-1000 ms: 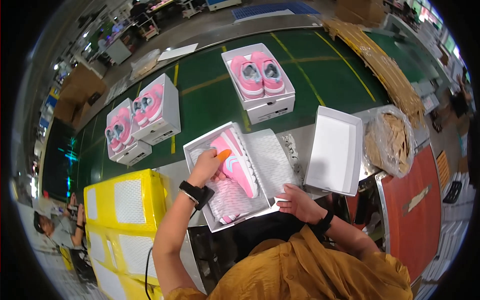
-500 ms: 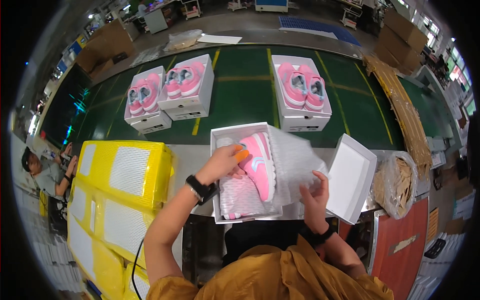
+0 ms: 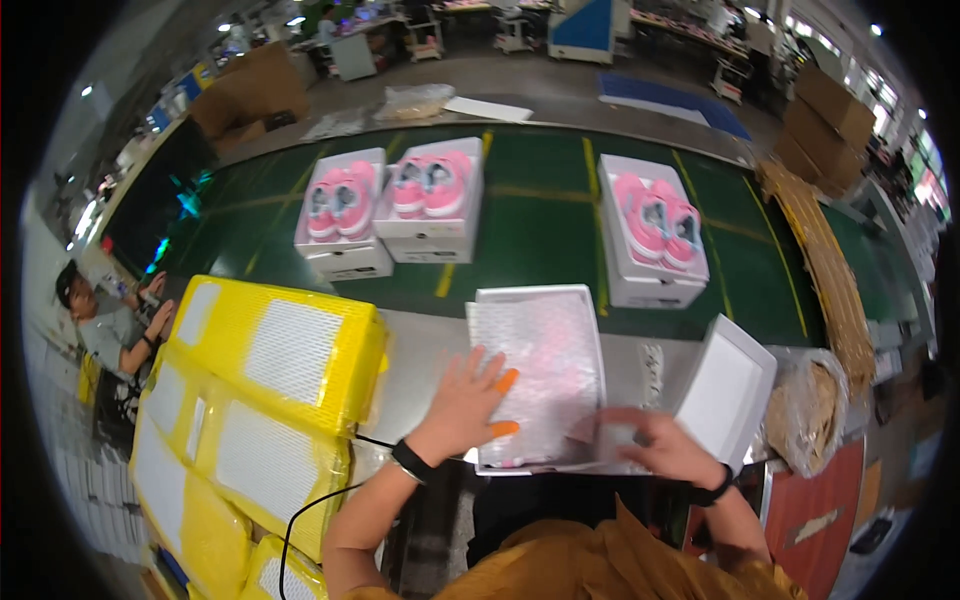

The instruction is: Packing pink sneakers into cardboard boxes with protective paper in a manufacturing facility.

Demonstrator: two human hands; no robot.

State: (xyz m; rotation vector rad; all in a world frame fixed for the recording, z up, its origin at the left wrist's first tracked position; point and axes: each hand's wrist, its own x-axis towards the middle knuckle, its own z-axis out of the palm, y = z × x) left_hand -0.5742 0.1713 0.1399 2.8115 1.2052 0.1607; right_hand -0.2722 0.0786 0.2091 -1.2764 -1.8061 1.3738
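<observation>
In front of me a white shoebox (image 3: 597,375) stands on the metal table edge. A translucent white sheet of bubble wrap (image 3: 535,350) covers its inside, and pink shoes show faintly through. My left hand (image 3: 462,408), with orange covers on two fingertips, is open with fingers spread over the box's left edge. Whether it presses on the wrap I cannot tell. My right hand (image 3: 660,442) is at the near right corner of the box. Its fingers are smeared by motion, so their hold is unclear. The white box lid (image 3: 727,390) lies to its right.
On the green conveyor belt (image 3: 540,230) are three open boxes of pink shoes: two side by side (image 3: 340,265) (image 3: 430,240) and one box (image 3: 655,290) farther right. Yellow-wrapped packages (image 3: 360,350) are stacked at left. A plastic bag of brown paper (image 3: 808,410) is at right; a person (image 3: 110,330) is far left.
The wrap has been folded leftward over the pink shoe, which my left hand has let go. My left hand has opened, and the right has moved to the near corner. The view has shifted.
</observation>
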